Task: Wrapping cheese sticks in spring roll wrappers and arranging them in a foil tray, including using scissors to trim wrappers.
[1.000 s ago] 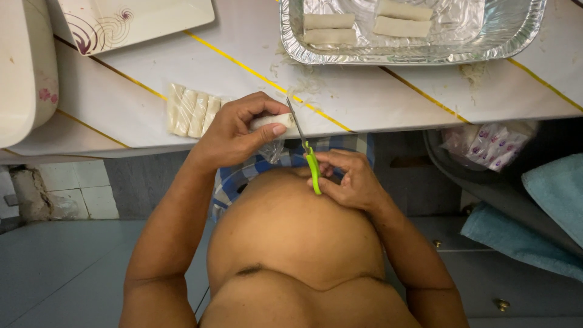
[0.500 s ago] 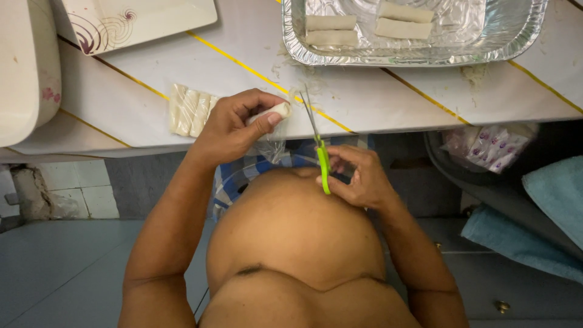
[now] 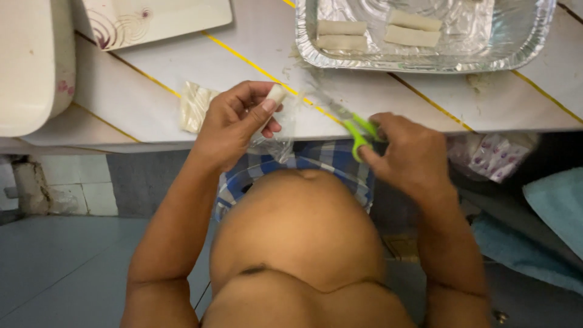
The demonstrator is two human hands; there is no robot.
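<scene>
My left hand (image 3: pixel 234 121) grips a small pale roll (image 3: pixel 276 94) wrapped in clear plastic (image 3: pixel 276 130), at the near edge of the white counter (image 3: pixel 255 67). My right hand (image 3: pixel 407 152) holds green-handled scissors (image 3: pixel 355 127), blades pointing up-left toward the plastic. A stack of pale wrappers (image 3: pixel 194 106) lies on the counter just left of my left hand. Beyond, a foil tray (image 3: pixel 522 45) holds several pale rolls (image 3: pixel 340 35).
A white square plate with a swirl pattern (image 3: pixel 152 18) and a white rounded dish (image 3: pixel 33 61) sit at the left. Under the counter on the right are a printed plastic packet (image 3: pixel 492 158) and blue cloth (image 3: pixel 555 206). Grey floor lies below.
My right hand swung the scissors from upright by my belly to lying flat at the counter edge, blades toward the plastic. My left hand stayed on the roll.
</scene>
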